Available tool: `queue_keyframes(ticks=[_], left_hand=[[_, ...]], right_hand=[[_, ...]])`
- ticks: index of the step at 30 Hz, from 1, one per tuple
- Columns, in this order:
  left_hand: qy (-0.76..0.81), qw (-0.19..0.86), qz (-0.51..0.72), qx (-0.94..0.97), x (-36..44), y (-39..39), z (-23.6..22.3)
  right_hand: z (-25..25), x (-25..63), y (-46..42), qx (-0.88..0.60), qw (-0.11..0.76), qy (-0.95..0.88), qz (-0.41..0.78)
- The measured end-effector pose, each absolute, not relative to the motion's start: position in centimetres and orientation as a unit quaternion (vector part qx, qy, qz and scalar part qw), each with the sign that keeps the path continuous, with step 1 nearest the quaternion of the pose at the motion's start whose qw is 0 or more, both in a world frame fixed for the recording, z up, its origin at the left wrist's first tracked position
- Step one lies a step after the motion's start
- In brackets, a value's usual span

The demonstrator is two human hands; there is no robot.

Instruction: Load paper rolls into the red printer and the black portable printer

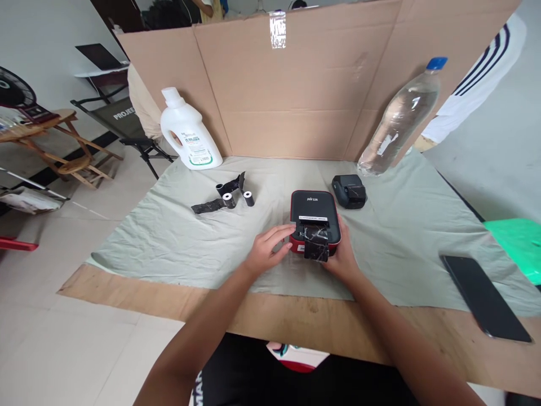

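Observation:
A black and red label printer [315,208] sits in front of me, a black marbled strip [316,243] hanging out of its near end. My right hand [344,256] grips its right side and near corner, with some fingers hidden behind it. At the left edge my left hand [270,247] has its fingers stretched out, the tips touching the casing. Beyond the printer to the right is a smaller black printer-like device [349,192]. Left of it lie small black paper rolls [229,200], one with a strip unrolled.
A pale green cloth [169,242] covers most of the wooden table. A white detergent bottle [192,132] and a tilted clear water bottle [401,121] stand before a cardboard screen [296,90]. At the right lie a black phone [484,296] and a green plastic bag [518,245].

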State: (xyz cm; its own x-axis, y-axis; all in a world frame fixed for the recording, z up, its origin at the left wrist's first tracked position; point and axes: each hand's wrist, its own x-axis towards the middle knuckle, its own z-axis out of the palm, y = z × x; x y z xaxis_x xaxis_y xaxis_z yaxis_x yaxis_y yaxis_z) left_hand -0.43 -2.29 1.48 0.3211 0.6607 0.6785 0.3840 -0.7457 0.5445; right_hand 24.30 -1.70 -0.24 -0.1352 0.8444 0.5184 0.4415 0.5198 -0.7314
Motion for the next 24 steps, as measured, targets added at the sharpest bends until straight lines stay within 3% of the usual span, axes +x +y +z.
queue_keyframes(ticks=[6,15,24], left_hand=[[0.315,0.155,0.493,0.796,-0.3,-2.4,1.5],[0.386,0.293,0.512,0.709,0.7,-2.7,1.5],[0.398,0.258,0.527,0.705,1.6,-2.7,0.9]], right_hand=[[-0.1,24.3,-1.7,-0.441,0.484,-0.728,0.202],[-0.5,24.4,-1.7,-0.452,0.474,-0.734,0.180],[0.4,24.3,-1.7,-0.448,0.477,-0.735,0.179]])
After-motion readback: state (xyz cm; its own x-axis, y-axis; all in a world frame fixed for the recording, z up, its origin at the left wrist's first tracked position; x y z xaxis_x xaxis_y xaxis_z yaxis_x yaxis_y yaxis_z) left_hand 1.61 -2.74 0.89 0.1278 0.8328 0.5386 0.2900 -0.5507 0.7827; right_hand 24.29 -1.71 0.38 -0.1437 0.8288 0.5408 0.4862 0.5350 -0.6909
